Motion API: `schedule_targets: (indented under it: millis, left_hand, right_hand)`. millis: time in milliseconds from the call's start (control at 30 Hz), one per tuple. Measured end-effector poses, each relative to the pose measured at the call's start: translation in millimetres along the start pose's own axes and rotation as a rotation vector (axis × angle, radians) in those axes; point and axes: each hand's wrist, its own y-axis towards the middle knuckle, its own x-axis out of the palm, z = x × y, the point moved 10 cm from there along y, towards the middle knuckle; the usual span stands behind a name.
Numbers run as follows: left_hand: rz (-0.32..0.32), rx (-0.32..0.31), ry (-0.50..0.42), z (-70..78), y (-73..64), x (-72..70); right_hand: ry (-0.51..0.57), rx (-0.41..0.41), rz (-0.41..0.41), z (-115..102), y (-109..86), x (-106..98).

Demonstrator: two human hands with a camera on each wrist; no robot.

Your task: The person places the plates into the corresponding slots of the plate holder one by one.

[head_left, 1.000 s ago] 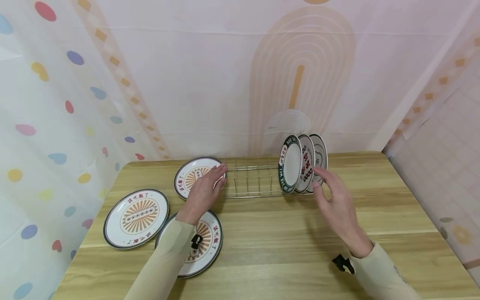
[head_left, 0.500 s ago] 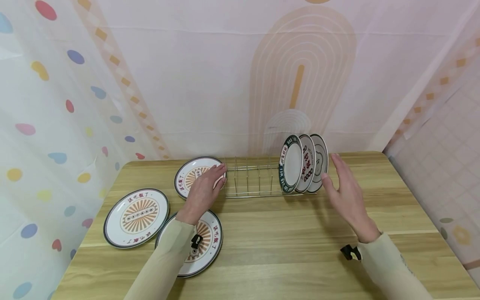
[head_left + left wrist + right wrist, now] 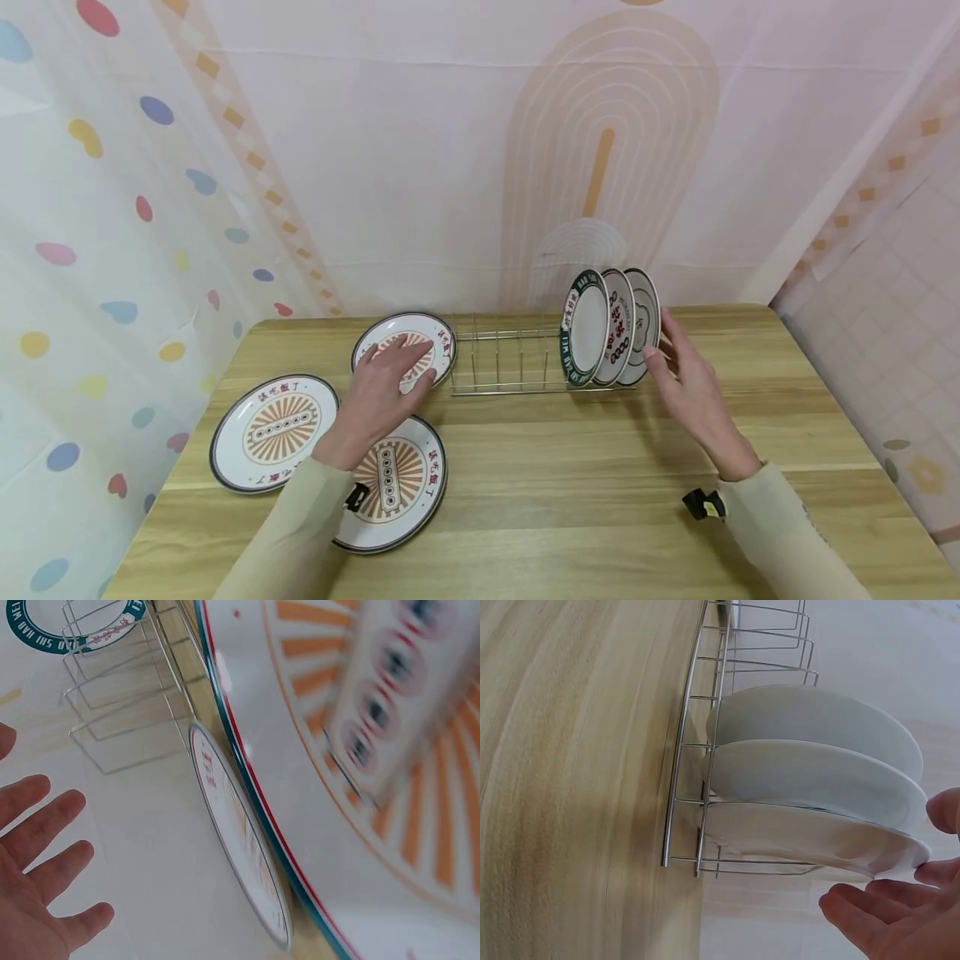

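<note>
My right hand (image 3: 693, 396) is at the rim of the rightmost plate (image 3: 647, 325), a white one with a dark edge. In the right wrist view its thumb (image 3: 946, 810) lies on one side of that rim and the fingers (image 3: 877, 907) on the other. Two more plates stand upright beside it in the wire rack (image 3: 517, 387): a red-lettered plate (image 3: 617, 333) and a green-rimmed plate (image 3: 587, 329). With fingers spread, my left hand (image 3: 375, 404) hovers over the far orange-sunburst plate (image 3: 442, 342), left of the rack, holding nothing.
Two more sunburst plate piles lie flat on the wooden table (image 3: 562, 500): a left pile (image 3: 247, 417) and a near pile (image 3: 412, 500), partly behind my left sleeve. Bare rack slots are left of the upright plates. A patterned cloth (image 3: 420, 167) hangs behind the table.
My right hand first moved right, off the plates' front, then its fingers closed in around the rightmost plate's rim. My left hand drew back left and toward me from the rack's left end.
</note>
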Motion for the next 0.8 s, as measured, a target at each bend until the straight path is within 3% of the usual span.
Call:
schedule_targets:
  millis: [233,433,800]
  left_hand:
    - [0.003,0.031,0.084,-8.3,-23.9,-20.4]
    - [-0.047,0.013,0.158,-16.9,-43.1,-30.8]
    - [-0.088,-0.030,0.199,-44.6,-81.2,-45.0]
  right_hand:
    - [0.011,-0.002,0.011,-1.2,0.3,-0.2]
    - [0.016,-0.002,0.007,1.8,0.4,0.3]
    - [0.025,0.018,-0.005,1.8,0.3,1.4]
